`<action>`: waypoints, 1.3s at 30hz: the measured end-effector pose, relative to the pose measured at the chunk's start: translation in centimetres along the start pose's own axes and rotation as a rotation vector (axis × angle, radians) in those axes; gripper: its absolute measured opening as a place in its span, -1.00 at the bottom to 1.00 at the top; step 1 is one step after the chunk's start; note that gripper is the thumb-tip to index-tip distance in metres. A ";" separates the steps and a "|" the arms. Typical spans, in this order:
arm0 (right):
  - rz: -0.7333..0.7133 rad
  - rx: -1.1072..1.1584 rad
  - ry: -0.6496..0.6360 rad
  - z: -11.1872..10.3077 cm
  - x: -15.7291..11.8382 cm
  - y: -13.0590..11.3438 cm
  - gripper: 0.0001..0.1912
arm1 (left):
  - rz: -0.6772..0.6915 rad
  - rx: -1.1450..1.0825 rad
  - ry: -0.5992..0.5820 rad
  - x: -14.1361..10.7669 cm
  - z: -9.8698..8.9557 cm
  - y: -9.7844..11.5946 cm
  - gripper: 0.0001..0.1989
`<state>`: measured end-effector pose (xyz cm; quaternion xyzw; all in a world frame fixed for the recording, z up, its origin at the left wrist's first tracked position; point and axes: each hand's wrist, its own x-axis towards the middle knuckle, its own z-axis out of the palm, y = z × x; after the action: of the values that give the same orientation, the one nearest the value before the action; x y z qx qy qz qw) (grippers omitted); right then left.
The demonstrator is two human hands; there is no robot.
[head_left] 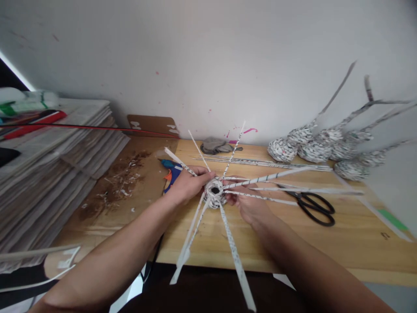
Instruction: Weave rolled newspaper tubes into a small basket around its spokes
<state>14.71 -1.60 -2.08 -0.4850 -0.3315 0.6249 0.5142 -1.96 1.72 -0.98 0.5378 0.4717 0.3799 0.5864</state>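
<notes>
A small round piece woven from rolled newspaper strips (214, 201) is held above the wooden table, with a dark hole in its middle. Long paper strips (233, 243) stick out from it on all sides. My left hand (190, 184) grips its left edge, thumb on top near the rim. On the right side my right hand (244, 201) holds it from below and behind, partly covered by strips; its fingers are bent against the weave.
Black scissors (315, 208) lie right on the table (293, 243). A blue glue gun (172, 171) is behind my left hand. Woven paper pieces (315, 150) stand back right, loose paper rods (260, 162) and grey cloth (213, 145) at the back, stacked newspapers (74, 161) left.
</notes>
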 end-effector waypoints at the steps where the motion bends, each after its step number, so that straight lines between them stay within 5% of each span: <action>1: -0.004 -0.007 -0.004 0.0 0.0 0.0 -0.81 | -0.025 -0.046 0.010 0.0 0.2 -0.1 -0.63; 14: -0.041 -0.011 -0.046 0.1 0.0 0.1 -0.82 | 0.001 0.038 0.065 -0.1 0.3 -0.1 -0.68; 21: -0.038 -0.026 -0.065 -0.1 0.3 0.1 -0.85 | -0.085 -0.057 -0.032 0.3 0.1 -0.5 -0.59; 28: -0.050 -0.014 -0.065 -0.3 0.6 0.4 -0.87 | 0.027 0.069 -0.042 -0.2 0.3 0.6 -0.68; 39: -0.003 -0.010 -0.064 -0.6 0.6 -0.4 -0.75 | 0.106 0.085 0.148 0.2 0.4 0.4 -0.72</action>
<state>15.44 -0.94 -2.07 -0.4667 -0.3515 0.6378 0.5019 -1.55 1.84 -0.63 0.5568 0.5006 0.4288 0.5056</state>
